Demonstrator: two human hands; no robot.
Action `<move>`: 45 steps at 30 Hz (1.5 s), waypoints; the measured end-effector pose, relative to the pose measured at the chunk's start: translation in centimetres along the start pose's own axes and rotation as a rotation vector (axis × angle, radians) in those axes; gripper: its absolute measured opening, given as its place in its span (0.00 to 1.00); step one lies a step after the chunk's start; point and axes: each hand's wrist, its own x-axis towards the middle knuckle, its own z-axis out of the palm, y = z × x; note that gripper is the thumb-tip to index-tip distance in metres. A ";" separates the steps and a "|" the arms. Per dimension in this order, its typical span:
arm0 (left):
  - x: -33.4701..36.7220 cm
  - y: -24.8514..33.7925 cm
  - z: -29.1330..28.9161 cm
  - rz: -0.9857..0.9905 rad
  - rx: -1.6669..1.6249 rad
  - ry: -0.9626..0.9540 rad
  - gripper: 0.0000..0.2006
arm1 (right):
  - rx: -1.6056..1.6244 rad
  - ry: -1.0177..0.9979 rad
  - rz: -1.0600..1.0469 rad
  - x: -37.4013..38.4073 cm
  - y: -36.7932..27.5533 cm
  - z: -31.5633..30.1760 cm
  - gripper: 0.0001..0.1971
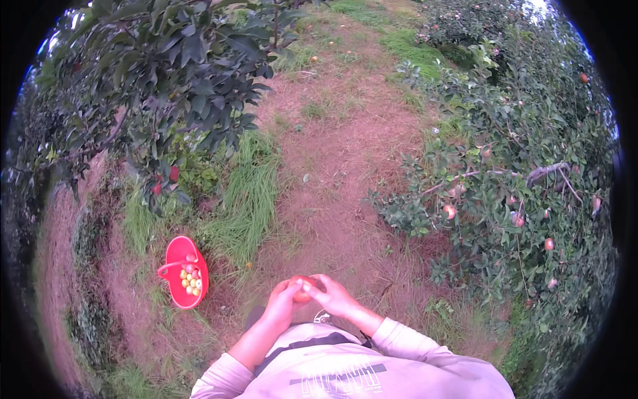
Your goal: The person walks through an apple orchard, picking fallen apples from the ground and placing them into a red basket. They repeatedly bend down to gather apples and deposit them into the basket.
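Observation:
A red apple (303, 292) is held in front of my waist between both hands. My left hand (283, 301) wraps its left side, with the thumb toward the top. From the other side, my right hand (334, 295) closes on it, fingers curled over the far edge. Both thumbs meet near the apple's middle. To the left, on the ground, stands a red basket (174, 250) with several red and yellowish apples (191, 279) inside.
Leafy apple branches (193, 80) hang low at the upper left, with red apples (174, 173) on them. Dense trees bearing apples (450, 211) line the right side. A dirt path (332, 173) runs ahead between them, with tall grass (247, 199) along its left edge.

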 end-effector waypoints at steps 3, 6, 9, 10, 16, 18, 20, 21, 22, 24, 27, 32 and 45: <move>-2.2 1.3 -2.0 0.074 -0.052 0.064 0.25 | 0.077 -0.007 -0.123 1.7 0.0 3.1 0.33; -4.4 0.8 -7.0 0.060 -0.098 0.125 0.25 | 0.173 -0.111 -0.027 2.4 -0.9 7.9 0.32; -6.7 0.9 -12.0 0.051 -0.128 0.175 0.25 | 0.070 -0.258 0.043 3.7 -1.7 12.5 0.30; -7.6 0.9 -14.0 0.048 -0.144 0.198 0.24 | 0.029 -0.317 0.073 4.0 -2.2 14.6 0.29; -12.9 1.9 -26.1 0.119 -0.263 0.334 0.26 | -0.121 -0.432 0.095 6.9 -6.8 28.5 0.27; -14.3 1.7 -30.7 0.155 -0.313 0.365 0.26 | -0.159 -0.487 0.113 7.9 -7.5 33.6 0.28; -15.9 1.5 -34.9 0.182 -0.396 0.391 0.26 | -0.183 -0.533 0.146 9.0 -7.0 37.8 0.30; -16.8 1.3 -36.5 0.173 -0.430 0.403 0.25 | -0.188 -0.575 0.168 9.3 -6.8 40.2 0.31; -17.5 1.0 -38.2 0.165 -0.462 0.428 0.25 | -0.225 -0.570 0.221 9.1 -8.0 42.7 0.29; -18.5 0.3 -41.0 0.168 -0.530 0.479 0.25 | -0.254 -0.608 0.242 9.8 -8.3 46.1 0.30; -19.5 -0.2 -43.8 0.200 -0.629 0.492 0.23 | -0.264 -0.650 0.283 10.4 -8.4 49.7 0.31; -20.3 -0.8 -46.4 0.181 -0.772 0.521 0.22 | -0.349 -0.709 0.363 11.9 -7.4 53.1 0.31; -14.3 0.5 -54.1 0.170 -0.893 0.702 0.25 | -0.376 -0.832 0.563 22.6 -6.9 60.9 0.29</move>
